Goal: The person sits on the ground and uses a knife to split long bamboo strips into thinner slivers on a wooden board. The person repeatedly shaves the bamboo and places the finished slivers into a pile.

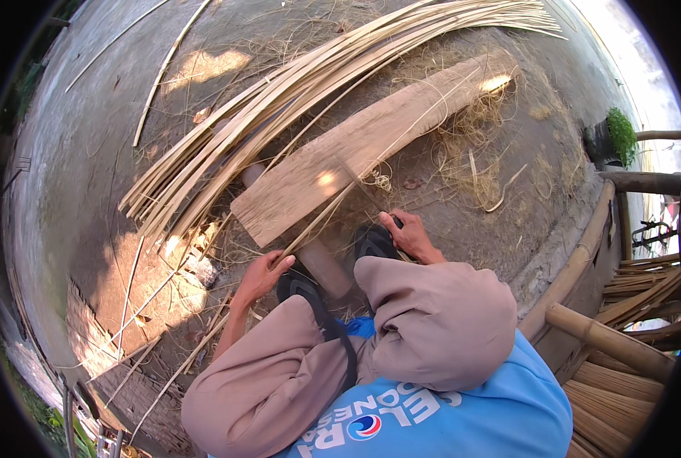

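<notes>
My left hand [261, 276] is closed around a thin bamboo strip [317, 220], near the close end of a wooden plank [287, 195]. The strip runs up and right over the plank. In my right hand [411, 235] is the handle of a knife, gripped in front of my right knee. Its dark, narrow blade [362, 185] points up and left, crossing the strip at the plank's edge. Pale curled shavings [380, 181] lie beside the blade. A round log [321, 267] extends from beneath the plank, between my feet.
A long bundle of split bamboo strips [264, 107] lies beyond the plank. Loose fibre shavings [474, 168] cover the ground to the right. Further right are a bamboo pole frame [585, 240], a potted plant [621, 136] and more strips [615, 397]. A woven mat [146, 397] lies lower left.
</notes>
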`<state>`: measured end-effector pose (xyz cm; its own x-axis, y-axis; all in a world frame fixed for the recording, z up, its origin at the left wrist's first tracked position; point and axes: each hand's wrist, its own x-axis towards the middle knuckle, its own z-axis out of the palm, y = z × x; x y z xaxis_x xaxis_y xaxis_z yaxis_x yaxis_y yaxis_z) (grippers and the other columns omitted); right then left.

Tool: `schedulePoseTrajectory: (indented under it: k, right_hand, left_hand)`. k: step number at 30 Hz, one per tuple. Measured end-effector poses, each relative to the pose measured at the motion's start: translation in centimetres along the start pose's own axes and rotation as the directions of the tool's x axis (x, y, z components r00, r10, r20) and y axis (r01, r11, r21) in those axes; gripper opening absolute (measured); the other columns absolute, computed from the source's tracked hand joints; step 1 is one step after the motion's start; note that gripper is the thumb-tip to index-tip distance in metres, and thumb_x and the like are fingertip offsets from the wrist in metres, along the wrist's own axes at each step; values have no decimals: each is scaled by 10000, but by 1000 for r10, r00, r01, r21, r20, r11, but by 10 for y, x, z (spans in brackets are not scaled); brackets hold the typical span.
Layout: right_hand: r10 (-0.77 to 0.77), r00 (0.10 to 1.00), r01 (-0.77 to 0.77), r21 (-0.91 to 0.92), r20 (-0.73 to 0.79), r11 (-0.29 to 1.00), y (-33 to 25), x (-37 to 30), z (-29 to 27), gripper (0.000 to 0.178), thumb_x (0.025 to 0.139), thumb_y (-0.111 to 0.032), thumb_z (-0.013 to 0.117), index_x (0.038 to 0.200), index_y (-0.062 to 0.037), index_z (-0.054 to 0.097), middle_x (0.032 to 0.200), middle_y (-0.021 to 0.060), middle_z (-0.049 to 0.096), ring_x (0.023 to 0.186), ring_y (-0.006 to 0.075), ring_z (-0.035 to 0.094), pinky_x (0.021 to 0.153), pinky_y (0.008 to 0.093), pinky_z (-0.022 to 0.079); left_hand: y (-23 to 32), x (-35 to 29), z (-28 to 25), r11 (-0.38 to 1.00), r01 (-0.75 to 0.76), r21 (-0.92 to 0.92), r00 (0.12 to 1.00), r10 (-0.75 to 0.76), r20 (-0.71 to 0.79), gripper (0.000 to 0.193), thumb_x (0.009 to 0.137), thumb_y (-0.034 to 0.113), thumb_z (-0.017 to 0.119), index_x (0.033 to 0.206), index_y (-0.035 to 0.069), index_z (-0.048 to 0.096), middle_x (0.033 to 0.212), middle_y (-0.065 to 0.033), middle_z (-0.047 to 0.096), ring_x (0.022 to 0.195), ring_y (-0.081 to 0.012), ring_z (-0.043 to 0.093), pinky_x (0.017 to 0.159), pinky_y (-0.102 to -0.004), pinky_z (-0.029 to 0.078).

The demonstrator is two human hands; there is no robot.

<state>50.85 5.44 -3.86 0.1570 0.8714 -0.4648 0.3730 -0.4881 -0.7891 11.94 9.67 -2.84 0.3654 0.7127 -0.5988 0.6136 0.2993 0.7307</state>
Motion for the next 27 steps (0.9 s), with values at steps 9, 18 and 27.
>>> schedulePoseTrajectory:
  k: [9, 18, 27]
  right_hand:
    - [-146, 981, 117, -209, -129, 971, -24, 1, 20, 502, 996, -500, 664, 963, 1, 655, 737, 251, 657, 711, 453, 635, 673, 481, 502]
    - [-267, 950, 178, -422, -161, 889, -9, 38, -44, 520, 995, -527, 652, 924, -12, 648, 764, 232, 652, 735, 403, 666, 666, 507, 517]
    - [-546, 837, 487, -513, 41, 707, -2, 32, -47, 554, 1000, -531, 651, 823, -7, 628, 615, 213, 591, 581, 356, 607, 585, 468, 480]
  left_hand:
    - [39, 3, 9, 980, 83, -180, 972, -119, -202, 664, 965, 601, 687, 616, 41, 613, 540, 34, 446, 561, -80, 418, 536, -294, 312]
    - [31, 7, -33, 824, 432, -365, 899, -365, 240, 604, 942, 631, 704, 625, 145, 534, 493, 83, 385, 392, -47, 297, 406, -254, 186]
    - [14, -13, -39, 850, 427, -307, 904, -409, 123, 591, 950, 604, 714, 630, 135, 550, 516, 87, 383, 422, -41, 273, 429, -253, 178]
